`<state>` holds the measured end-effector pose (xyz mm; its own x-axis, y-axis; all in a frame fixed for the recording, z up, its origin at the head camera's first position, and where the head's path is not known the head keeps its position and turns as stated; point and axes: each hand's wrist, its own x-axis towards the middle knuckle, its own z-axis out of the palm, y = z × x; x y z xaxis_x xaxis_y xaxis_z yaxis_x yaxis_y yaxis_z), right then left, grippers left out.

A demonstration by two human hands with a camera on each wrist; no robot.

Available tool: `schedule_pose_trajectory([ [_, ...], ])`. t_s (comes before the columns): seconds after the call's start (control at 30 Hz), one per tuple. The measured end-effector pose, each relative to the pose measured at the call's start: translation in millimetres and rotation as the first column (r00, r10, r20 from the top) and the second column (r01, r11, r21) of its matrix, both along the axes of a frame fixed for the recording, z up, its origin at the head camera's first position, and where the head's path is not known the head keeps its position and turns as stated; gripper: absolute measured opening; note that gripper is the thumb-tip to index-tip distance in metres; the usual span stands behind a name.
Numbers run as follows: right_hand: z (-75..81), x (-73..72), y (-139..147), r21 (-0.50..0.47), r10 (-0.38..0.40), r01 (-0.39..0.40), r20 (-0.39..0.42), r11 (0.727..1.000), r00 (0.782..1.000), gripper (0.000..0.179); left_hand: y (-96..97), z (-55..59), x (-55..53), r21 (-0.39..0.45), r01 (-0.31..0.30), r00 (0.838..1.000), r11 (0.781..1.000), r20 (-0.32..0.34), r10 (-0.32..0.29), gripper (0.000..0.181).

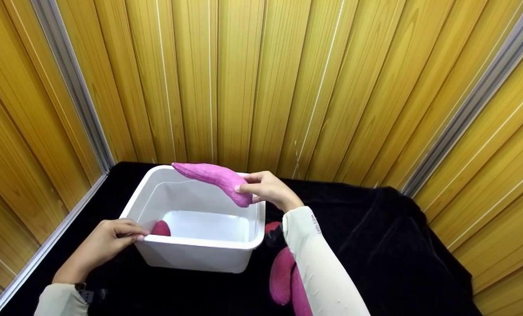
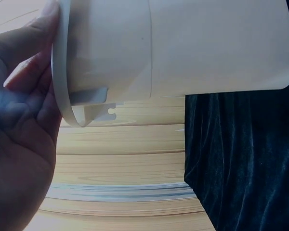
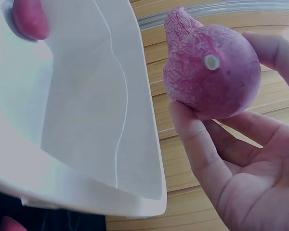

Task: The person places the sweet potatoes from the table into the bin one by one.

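Note:
My right hand [image 1: 270,189] holds a long pink sweet potato [image 1: 213,176] by its thick end, thumb on one side and fingers on the other. Its tapered end points left over the white plastic bin [image 1: 191,256]. In the right wrist view the round end of the sweet potato [image 3: 216,72] faces the camera and shows a pale spot. My left hand [image 1: 112,239] pinches the bin's rim at the near left corner; the left wrist view shows the thumb and fingers on either side of this rim [image 2: 61,67]. Inside the bin, a red-pink piece [image 1: 160,228] lies at the left, partly hidden by the near wall.
More pink sweet potatoes [image 1: 282,276] lie right of the bin, partly covered by my right sleeve. A red thing [image 1: 271,227] sits by the bin's right side. Black cloth [image 1: 375,263] covers the table, with yellow wood-look panels [image 1: 283,87] behind.

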<state>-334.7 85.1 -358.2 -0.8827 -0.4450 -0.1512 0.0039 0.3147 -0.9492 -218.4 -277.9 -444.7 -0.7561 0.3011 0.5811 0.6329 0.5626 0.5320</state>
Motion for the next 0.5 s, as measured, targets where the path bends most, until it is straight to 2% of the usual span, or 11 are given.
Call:
schedule_pose_trajectory([
  [0.33, -4.1, -0.9, -6.8, 0.002, 0.011, -0.011, -0.004, 1.0, 1.0, 0.046, 1.1, 0.9, 0.9, 0.025, 0.03, 0.999, 0.999, 0.024, -0.03, 0.021],
  [0.5, -7.0, -1.7, -7.3, 0.0, 0.01, -0.01, 0.003, 1.0, 1.0, 0.047, 2.1, 0.9, 1.2, 0.02, 0.015, 0.999, 1.0, 0.037, -0.015, 0.02],
])
